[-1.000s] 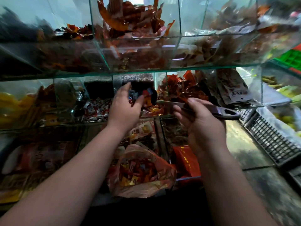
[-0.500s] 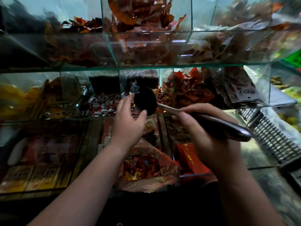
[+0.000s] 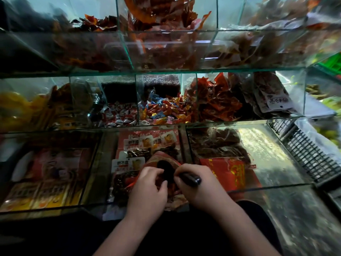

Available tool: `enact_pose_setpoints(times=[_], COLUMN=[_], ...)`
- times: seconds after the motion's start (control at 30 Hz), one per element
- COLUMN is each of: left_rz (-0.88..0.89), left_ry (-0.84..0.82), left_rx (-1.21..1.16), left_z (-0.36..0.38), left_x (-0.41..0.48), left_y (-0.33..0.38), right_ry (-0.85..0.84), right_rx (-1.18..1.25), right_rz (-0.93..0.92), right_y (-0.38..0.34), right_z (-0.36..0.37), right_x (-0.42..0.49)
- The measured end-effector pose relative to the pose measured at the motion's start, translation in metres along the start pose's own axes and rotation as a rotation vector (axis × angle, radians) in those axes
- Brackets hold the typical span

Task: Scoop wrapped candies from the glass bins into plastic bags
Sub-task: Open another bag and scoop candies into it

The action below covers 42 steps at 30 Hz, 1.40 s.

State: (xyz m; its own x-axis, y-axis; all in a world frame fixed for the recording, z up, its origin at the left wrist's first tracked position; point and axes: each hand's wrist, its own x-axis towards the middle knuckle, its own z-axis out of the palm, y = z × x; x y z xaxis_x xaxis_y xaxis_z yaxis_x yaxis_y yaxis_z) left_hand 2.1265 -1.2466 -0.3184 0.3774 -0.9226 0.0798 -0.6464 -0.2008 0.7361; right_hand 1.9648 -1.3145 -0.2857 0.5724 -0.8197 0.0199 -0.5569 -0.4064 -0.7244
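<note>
- step in hand, as judged: emptying the scoop into the plastic bag, low in front of the bottom shelf
- right hand is clenched round the scoop's dark handle
- left hand pinches the bag's mouth
- wrapped candies lie in the middle glass bin above
- next move calls for lifting the scoop to that bin while keeping the bag open

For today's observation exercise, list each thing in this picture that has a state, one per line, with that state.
left hand: holding the plastic bag's mouth open
right hand: closed on the scoop's handle
scoop: tipped into the bag
plastic bag: open, partly filled
mixed candy bin: open-topped, well stocked
</note>
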Motion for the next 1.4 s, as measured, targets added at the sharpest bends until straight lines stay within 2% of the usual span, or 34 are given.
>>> enact_pose_setpoints(times=[0.1,0.23,0.37,0.43,0.53,0.57,0.6,0.63,0.7,0.77,0.87,0.93,1.07,1.13,1.3,1.4], left_rz=[-0.009,-0.028,-0.055,-0.086,-0.109,-0.112,-0.113,-0.111,-0.119,-0.153,-0.167,-0.165,-0.145,-0.138,-0.129,-0.166], left_ry=[0.063,0.108,0.061,0.046,0.022,0.018,0.016,0.018,0.034,0.052,0.073,0.085,0.098,0.089,-0.003,-0.128], left_rx=[0.044,0.036,0.005,-0.014,-0.028,-0.036,-0.046,-0.057,-0.086,-0.121,-0.146,-0.146,-0.107,-0.099,0.036,0.094], left_z=[-0.001,0.001,0.002,0.001,0.000,0.000,0.000,-0.001,-0.002,-0.002,-0.004,-0.004,-0.002,-0.001,0.003,0.007], left_x=[0.003,-0.001,-0.002,-0.002,-0.002,-0.002,-0.003,-0.003,-0.003,-0.003,-0.004,-0.005,-0.003,-0.001,0.002,0.007], left_y=[-0.008,-0.016,-0.020,-0.019,-0.019,-0.019,-0.019,-0.019,-0.020,-0.022,-0.022,-0.022,-0.027,-0.030,-0.040,-0.044], right_ry=[0.001,0.213,0.226,0.298,0.351,0.337,0.304,0.270,0.205,0.129,0.028,0.071,0.206,0.271,0.414,0.451], right_rx=[-0.024,0.287,0.395,0.606,1.066,1.113,1.075,0.939,0.554,0.279,0.128,0.225,0.782,0.979,1.039,1.023], right_rz=[0.055,0.310,0.403,0.512,0.677,0.694,0.669,0.602,0.396,0.213,0.067,0.094,0.508,0.586,0.592,0.530], right_y=[0.027,0.040,0.039,0.039,0.033,0.032,0.033,0.035,0.037,0.037,0.033,0.028,0.024,0.025,0.024,0.023], right_z=[0.036,0.051,0.050,0.050,0.042,0.040,0.039,0.038,0.041,0.046,0.059,0.061,0.048,0.043,0.023,0.004], right_x=[0.013,0.015,0.013,0.010,0.006,0.005,0.003,0.001,-0.003,-0.004,-0.003,0.000,0.011,0.010,-0.006,-0.016])
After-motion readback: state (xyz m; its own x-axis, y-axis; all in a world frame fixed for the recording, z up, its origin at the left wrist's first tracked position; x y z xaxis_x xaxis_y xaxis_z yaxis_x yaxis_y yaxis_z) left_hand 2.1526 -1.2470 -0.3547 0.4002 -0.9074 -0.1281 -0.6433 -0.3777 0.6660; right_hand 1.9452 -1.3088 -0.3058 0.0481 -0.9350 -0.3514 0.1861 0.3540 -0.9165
